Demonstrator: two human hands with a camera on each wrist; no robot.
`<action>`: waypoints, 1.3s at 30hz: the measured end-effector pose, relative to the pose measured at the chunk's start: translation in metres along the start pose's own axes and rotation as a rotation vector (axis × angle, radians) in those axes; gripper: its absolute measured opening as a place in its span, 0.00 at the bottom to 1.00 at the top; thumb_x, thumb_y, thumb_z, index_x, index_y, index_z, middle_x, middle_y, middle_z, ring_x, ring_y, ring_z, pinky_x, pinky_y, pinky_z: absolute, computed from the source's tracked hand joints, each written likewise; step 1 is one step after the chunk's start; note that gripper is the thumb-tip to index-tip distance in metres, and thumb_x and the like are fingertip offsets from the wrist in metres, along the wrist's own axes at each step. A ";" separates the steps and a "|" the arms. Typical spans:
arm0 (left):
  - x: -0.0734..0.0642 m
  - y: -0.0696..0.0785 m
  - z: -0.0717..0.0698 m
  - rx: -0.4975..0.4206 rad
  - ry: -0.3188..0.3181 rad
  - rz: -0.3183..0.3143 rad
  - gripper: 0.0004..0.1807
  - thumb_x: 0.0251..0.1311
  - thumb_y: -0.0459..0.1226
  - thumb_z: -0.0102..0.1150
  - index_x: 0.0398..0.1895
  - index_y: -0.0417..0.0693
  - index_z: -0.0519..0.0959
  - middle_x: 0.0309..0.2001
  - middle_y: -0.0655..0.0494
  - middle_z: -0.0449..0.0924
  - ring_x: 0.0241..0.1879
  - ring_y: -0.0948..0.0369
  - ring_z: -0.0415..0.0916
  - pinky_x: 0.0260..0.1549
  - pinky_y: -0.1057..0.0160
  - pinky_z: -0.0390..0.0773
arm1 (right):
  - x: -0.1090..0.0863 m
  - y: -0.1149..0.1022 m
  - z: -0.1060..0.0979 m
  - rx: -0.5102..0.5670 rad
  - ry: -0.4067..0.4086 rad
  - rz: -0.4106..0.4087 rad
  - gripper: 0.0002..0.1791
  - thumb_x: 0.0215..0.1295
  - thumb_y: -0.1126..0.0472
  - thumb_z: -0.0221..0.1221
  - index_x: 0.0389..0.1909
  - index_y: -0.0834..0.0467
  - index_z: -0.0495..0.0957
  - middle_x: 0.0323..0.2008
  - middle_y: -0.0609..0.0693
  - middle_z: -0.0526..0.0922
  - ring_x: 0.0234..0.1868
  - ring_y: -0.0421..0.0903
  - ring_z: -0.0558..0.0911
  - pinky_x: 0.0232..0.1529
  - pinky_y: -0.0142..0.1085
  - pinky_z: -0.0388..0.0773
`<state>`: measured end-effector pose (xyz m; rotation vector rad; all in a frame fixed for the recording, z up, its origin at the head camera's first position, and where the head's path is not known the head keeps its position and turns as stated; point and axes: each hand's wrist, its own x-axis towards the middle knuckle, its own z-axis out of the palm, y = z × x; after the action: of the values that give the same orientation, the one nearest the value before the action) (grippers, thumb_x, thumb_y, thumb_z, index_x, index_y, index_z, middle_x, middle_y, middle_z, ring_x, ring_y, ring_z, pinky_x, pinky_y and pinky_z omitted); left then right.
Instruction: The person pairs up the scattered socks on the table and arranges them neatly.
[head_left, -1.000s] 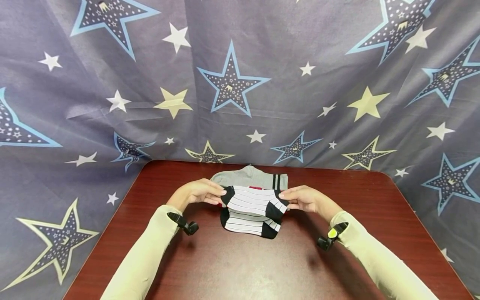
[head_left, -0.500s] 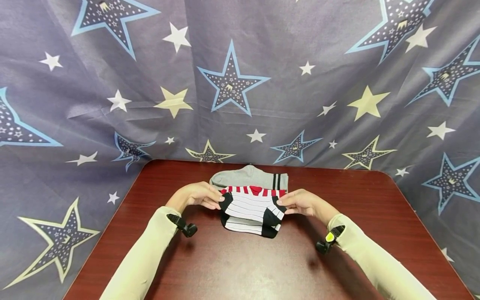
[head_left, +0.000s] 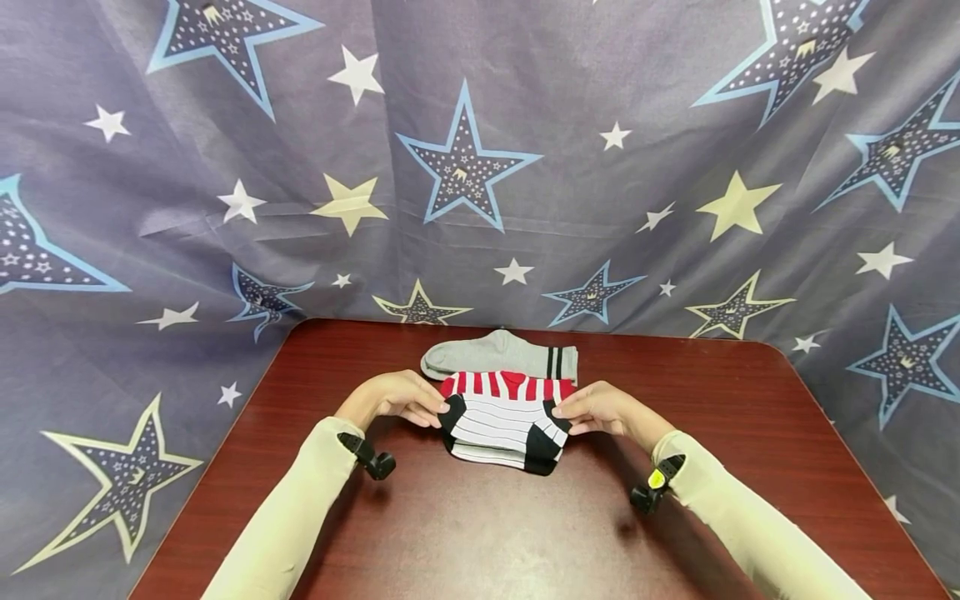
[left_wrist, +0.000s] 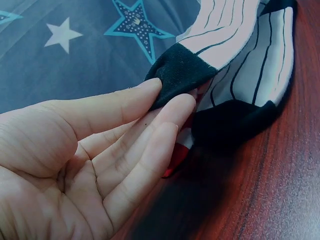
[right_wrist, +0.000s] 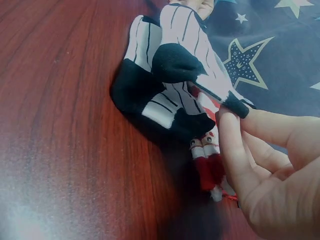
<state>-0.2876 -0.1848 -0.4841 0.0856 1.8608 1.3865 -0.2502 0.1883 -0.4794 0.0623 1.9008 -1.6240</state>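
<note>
A white sock with thin black stripes (head_left: 495,419) is stretched level between both hands, just above its lower mate. My left hand (head_left: 399,398) pinches the black toe (left_wrist: 181,70) between thumb and fingers. At the other end, my right hand (head_left: 606,408) pinches the black cuff (right_wrist: 235,105). Beneath lies the matching striped sock (head_left: 487,455) on the table, partly covered; its black toe (left_wrist: 235,120) shows in the left wrist view. Red-and-white striped socks (head_left: 510,383) lie right behind, their front part hidden by the held sock.
Grey socks (head_left: 487,357) with two black bands lie farthest back on the reddish-brown wooden table (head_left: 480,533). Behind the table's far edge hangs a grey-blue cloth (head_left: 570,100) printed with stars. Each wrist wears a black strap with a small camera (head_left: 381,465).
Both hands have lowered the striped sock and drawn it slightly toward the front, onto its mate. The red-and-white socks, mostly covered before, now show behind it.
</note>
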 end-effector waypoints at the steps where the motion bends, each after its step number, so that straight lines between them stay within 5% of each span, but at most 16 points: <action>1: 0.000 -0.001 0.000 0.000 0.005 -0.001 0.10 0.64 0.32 0.64 0.46 0.36 0.83 0.34 0.51 0.88 0.33 0.60 0.88 0.40 0.62 0.88 | 0.000 0.000 0.000 -0.004 -0.005 -0.002 0.09 0.67 0.70 0.62 0.45 0.71 0.83 0.25 0.44 0.85 0.28 0.37 0.83 0.33 0.30 0.86; 13: 0.001 -0.006 0.002 0.020 0.048 -0.014 0.12 0.62 0.31 0.67 0.46 0.33 0.83 0.33 0.48 0.88 0.32 0.59 0.88 0.40 0.61 0.88 | 0.002 0.001 0.005 -0.060 0.019 0.001 0.15 0.64 0.69 0.65 0.48 0.75 0.81 0.24 0.45 0.84 0.26 0.38 0.81 0.31 0.30 0.86; 20: 0.001 -0.007 0.005 0.039 0.065 -0.029 0.12 0.61 0.32 0.68 0.45 0.33 0.84 0.31 0.47 0.88 0.31 0.59 0.88 0.38 0.61 0.88 | -0.004 0.000 0.006 -0.071 -0.036 -0.033 0.11 0.60 0.65 0.70 0.38 0.69 0.85 0.23 0.44 0.85 0.25 0.37 0.82 0.31 0.30 0.86; 27: 0.003 -0.009 0.007 0.063 0.075 -0.036 0.12 0.60 0.32 0.70 0.43 0.34 0.85 0.31 0.47 0.89 0.30 0.60 0.88 0.38 0.61 0.88 | 0.000 0.002 0.011 -0.110 0.048 0.000 0.14 0.62 0.69 0.67 0.44 0.76 0.82 0.21 0.46 0.84 0.23 0.37 0.81 0.28 0.30 0.85; 39: 0.004 -0.009 0.013 0.094 0.116 -0.067 0.08 0.57 0.32 0.72 0.37 0.36 0.85 0.25 0.48 0.87 0.25 0.62 0.86 0.32 0.65 0.88 | 0.001 0.007 0.015 -0.164 0.111 -0.017 0.11 0.59 0.71 0.68 0.40 0.75 0.83 0.19 0.45 0.82 0.20 0.37 0.79 0.24 0.30 0.84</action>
<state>-0.2786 -0.1766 -0.4950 -0.0107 2.0062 1.2821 -0.2419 0.1755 -0.4863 0.0691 2.1182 -1.4967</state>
